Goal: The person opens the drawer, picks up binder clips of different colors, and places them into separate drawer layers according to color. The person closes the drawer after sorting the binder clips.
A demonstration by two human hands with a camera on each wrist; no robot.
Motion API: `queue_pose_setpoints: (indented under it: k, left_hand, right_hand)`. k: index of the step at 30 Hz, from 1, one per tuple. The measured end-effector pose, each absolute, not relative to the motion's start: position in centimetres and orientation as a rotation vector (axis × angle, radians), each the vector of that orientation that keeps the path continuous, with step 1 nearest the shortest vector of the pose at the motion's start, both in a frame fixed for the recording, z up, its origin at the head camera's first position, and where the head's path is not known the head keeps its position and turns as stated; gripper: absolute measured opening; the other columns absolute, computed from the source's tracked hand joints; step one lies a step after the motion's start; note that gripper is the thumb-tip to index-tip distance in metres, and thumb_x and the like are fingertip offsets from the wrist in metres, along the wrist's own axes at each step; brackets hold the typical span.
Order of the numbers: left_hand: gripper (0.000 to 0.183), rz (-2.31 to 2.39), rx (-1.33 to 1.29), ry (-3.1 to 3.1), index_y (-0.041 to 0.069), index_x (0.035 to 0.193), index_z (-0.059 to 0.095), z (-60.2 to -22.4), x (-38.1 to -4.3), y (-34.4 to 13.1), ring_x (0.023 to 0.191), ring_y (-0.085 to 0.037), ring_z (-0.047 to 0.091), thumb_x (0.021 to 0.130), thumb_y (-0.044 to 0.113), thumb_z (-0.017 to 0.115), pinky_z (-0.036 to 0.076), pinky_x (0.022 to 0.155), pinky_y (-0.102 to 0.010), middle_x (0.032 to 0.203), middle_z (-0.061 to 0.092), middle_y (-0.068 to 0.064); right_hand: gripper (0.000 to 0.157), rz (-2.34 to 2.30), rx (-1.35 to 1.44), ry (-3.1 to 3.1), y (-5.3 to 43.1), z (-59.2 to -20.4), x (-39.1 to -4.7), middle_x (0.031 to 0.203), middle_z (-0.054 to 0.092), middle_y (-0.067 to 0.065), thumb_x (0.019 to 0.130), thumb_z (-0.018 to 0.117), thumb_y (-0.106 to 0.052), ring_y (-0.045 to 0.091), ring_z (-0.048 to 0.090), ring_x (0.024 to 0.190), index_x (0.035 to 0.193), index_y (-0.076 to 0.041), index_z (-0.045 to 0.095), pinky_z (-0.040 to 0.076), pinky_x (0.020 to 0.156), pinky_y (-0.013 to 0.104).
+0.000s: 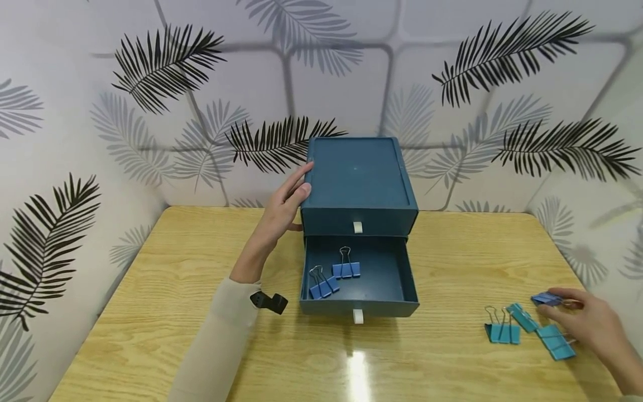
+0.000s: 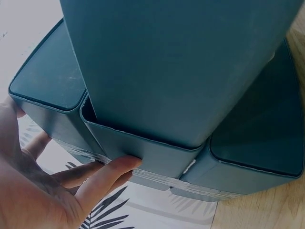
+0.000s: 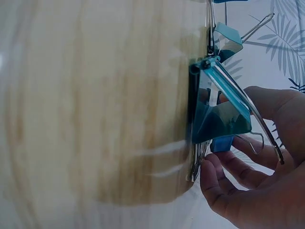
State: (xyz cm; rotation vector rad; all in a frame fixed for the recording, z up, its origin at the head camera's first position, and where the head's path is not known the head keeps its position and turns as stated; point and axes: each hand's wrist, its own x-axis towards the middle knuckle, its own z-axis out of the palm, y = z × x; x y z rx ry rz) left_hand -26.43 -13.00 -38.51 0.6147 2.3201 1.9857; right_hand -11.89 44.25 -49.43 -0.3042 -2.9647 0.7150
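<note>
A dark blue two-drawer box (image 1: pixel 359 173) stands on the table, its lower drawer (image 1: pixel 384 289) pulled out. Two blue binder clips lie in that drawer: one tilted at the front left (image 1: pixel 324 288), another (image 1: pixel 346 270) farther back. My left hand (image 1: pixel 277 216) rests against the box's left side, fingers extended along the wall; the left wrist view shows fingertips (image 2: pixel 126 162) touching it. At the far right, my right hand (image 1: pixel 598 321) pinches a blue binder clip (image 1: pixel 546 299), partly hidden behind a teal clip (image 3: pixel 221 117) in the right wrist view.
Three teal binder clips lie beside the right hand: one at left (image 1: pixel 504 333), one in the middle (image 1: pixel 523 317), one nearest the wrist (image 1: pixel 556 343). The wooden table (image 1: pixel 452 262) meets a leaf-patterned wall covering (image 1: pixel 341 72) behind the box.
</note>
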Motion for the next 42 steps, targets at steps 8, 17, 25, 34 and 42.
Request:
queue_pose_setpoints:
  k: [8, 17, 25, 34, 42]
  left_hand:
    - [0.051, 1.988, 0.613, 2.320, 0.045, 0.157, 0.039, -38.7, -26.4, -13.1, 0.149, -0.029, 0.033, 0.107, 0.044, 0.048, 0.051, 0.083, -0.072, 0.167, 0.026, 0.001]
    - [0.051, 1.990, 0.597, 2.325, 0.046, 0.156, 0.039, -38.6, -26.4, -13.1, 0.149, -0.029, 0.034, 0.107, 0.046, 0.049, 0.052, 0.082, -0.072, 0.167, 0.026, 0.001]
    - [0.051, 1.989, 0.609, 2.323, 0.044, 0.157, 0.039, -38.6, -26.5, -13.1, 0.150, -0.031, 0.032, 0.107, 0.045, 0.048, 0.051, 0.082, -0.073, 0.168, 0.025, 0.000]
    - [0.050, 1.985, 0.615, 2.319, 0.043, 0.158, 0.039, -38.6, -26.5, -12.9, 0.150, -0.031, 0.031, 0.108, 0.043, 0.048, 0.050, 0.084, -0.074, 0.168, 0.025, 0.000]
    - [0.051, 1.985, 0.618, 2.316, 0.044, 0.158, 0.038, -38.5, -26.4, -12.9, 0.150, -0.030, 0.031, 0.108, 0.044, 0.048, 0.051, 0.083, -0.073, 0.168, 0.025, 0.001]
  right_hand:
    - [0.054, 0.782, -0.395, -2.873, 43.4, -48.1, -11.6, 0.122, 0.057, 0.044, 0.095, 0.075, -0.023, 0.047, 0.070, 0.093, 0.133, 0.012, 0.057, 0.058, 0.065, 0.048]
    - [0.060, 1.046, -0.298, -2.688, 42.1, -47.2, -11.1, 0.111, 0.062, -0.004, 0.095, 0.075, -0.017, -0.025, 0.044, 0.079, 0.146, 0.004, 0.052, 0.047, 0.059, 0.008]
    - [0.060, 1.263, -0.233, -2.574, 40.6, -46.3, -10.8, 0.129, 0.049, -0.023, 0.096, 0.075, -0.018, -0.024, 0.050, 0.090, 0.152, -0.019, 0.053, 0.049, 0.067, 0.007]
    - [0.057, 1.753, 0.006, -2.217, 39.3, -44.9, -11.0, 0.137, 0.050, -0.008, 0.096, 0.066, 0.006, -0.004, 0.070, 0.093, 0.149, -0.010, 0.054, 0.059, 0.066, 0.023]
    - [0.051, 2.096, 0.197, -1.907, 37.9, -44.0, -11.7, 0.149, 0.044, 0.003, 0.101, 0.054, 0.010, 0.012, 0.072, 0.104, 0.151, 0.004, 0.047, 0.061, 0.074, 0.030]
